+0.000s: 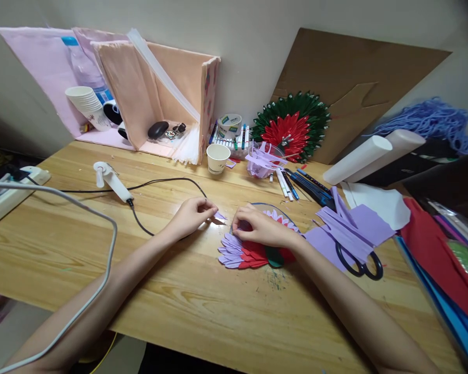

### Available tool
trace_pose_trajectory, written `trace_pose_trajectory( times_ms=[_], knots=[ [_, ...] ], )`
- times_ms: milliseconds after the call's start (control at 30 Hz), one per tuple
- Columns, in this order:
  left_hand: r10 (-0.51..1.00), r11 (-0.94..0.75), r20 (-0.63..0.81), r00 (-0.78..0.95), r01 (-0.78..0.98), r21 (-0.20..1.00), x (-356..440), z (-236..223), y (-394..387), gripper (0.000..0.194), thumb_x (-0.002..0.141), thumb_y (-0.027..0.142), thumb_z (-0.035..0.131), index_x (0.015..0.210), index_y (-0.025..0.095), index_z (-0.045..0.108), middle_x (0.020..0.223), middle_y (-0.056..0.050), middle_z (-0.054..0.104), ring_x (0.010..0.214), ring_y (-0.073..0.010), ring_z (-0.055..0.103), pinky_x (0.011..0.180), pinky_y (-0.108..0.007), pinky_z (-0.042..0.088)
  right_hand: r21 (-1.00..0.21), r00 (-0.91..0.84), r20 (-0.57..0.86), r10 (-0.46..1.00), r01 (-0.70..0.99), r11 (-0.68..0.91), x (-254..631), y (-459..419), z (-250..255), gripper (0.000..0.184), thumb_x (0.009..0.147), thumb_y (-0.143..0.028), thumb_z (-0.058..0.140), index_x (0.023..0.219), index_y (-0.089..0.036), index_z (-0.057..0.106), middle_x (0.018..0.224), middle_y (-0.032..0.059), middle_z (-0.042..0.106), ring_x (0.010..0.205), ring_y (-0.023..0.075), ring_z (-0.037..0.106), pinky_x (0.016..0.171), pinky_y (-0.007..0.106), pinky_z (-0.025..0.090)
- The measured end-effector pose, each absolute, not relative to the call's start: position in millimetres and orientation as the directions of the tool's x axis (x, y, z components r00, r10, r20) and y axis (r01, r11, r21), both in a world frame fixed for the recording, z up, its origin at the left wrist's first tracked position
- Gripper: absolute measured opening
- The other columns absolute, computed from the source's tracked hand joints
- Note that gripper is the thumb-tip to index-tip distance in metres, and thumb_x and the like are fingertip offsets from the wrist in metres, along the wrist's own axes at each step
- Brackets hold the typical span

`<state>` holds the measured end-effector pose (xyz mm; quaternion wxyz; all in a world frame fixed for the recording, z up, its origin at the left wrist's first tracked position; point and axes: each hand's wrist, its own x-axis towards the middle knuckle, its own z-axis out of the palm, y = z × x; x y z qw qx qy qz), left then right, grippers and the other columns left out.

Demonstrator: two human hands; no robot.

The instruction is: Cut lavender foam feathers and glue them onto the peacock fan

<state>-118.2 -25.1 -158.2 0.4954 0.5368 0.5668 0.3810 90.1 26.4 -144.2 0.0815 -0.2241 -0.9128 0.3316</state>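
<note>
My left hand is closed in a pinch on a small purple petal, held just above the wooden table. Left of the layered flower craft, that petal stays apart from it. The flower lies flat, with purple petals outside, red ones further in and a bit of green near the middle. Over its upper left part, my right hand has thumb and fingers pressed together; whatever they hold is hidden. That hand and its forearm cover much of the flower. A thin dark hoop edge shows behind the fingers.
A white glue gun with a black cord lies at the left. Black-handled scissors sit under purple sheets at the right. A paper cup, markers and a red-green flower stand behind. A grey cable crosses my left arm.
</note>
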Motion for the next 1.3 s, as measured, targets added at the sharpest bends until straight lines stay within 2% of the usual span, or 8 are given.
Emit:
trace_pose_trajectory(
  times_ms=[200, 533, 900, 1300],
  knots=[
    [0.988, 0.105, -0.134, 0.073, 0.308, 0.946, -113.8, -160.4, -26.9, 0.025, 0.075, 0.038, 0.058, 0.079, 0.014, 0.065, 0.072, -0.006, 0.068, 0.063, -0.0164, 0.061, 0.055, -0.024, 0.041, -0.693, -0.902, -0.021, 0.431, 0.324, 0.644, 93.1, 32.4, -142.4, 0.006, 0.08, -0.019, 0.054, 0.08, -0.018, 0.059, 0.083, 0.0024, 0.06, 0.084, 0.0158, 0.052, 0.081, 0.03, 0.039],
    [0.991, -0.014, -0.041, 0.126, 0.405, 0.914, -103.5, -159.7, -32.4, 0.021, 0.077, 0.033, 0.054, 0.08, 0.016, 0.066, 0.073, -0.005, 0.069, 0.065, -0.0157, 0.06, 0.06, -0.025, 0.042, -0.791, -0.93, -0.027, 0.368, 0.245, 0.56, 98.9, 40.1, -144.3, 0.007, 0.082, -0.016, 0.05, 0.08, -0.017, 0.057, 0.083, 0.0016, 0.06, 0.08, 0.0128, 0.054, 0.076, 0.026, 0.041],
    [0.989, -0.097, 0.021, 0.147, 0.53, 0.842, -94.7, -160.8, -37.3, 0.018, 0.077, 0.03, 0.055, 0.079, 0.018, 0.068, 0.077, -0.003, 0.069, 0.07, -0.0154, 0.06, 0.064, -0.025, 0.042, -0.797, -0.932, -0.014, 0.363, 0.23, 0.559, 98.9, 41.4, -146.7, 0.006, 0.081, -0.018, 0.052, 0.078, -0.017, 0.057, 0.081, 0.0011, 0.058, 0.079, 0.0133, 0.053, 0.078, 0.027, 0.04],
    [0.989, -0.134, 0.075, 0.127, 0.553, 0.822, -89.6, -165.7, -41.3, 0.015, 0.078, 0.028, 0.057, 0.081, 0.018, 0.067, 0.078, -0.003, 0.069, 0.071, -0.0146, 0.06, 0.065, -0.025, 0.043, -0.8, -0.935, -0.018, 0.355, 0.226, 0.556, 98.6, 41.9, -146.9, 0.006, 0.081, -0.016, 0.052, 0.078, -0.017, 0.057, 0.08, 0.001, 0.057, 0.078, 0.013, 0.053, 0.075, 0.027, 0.04]
  ],
)
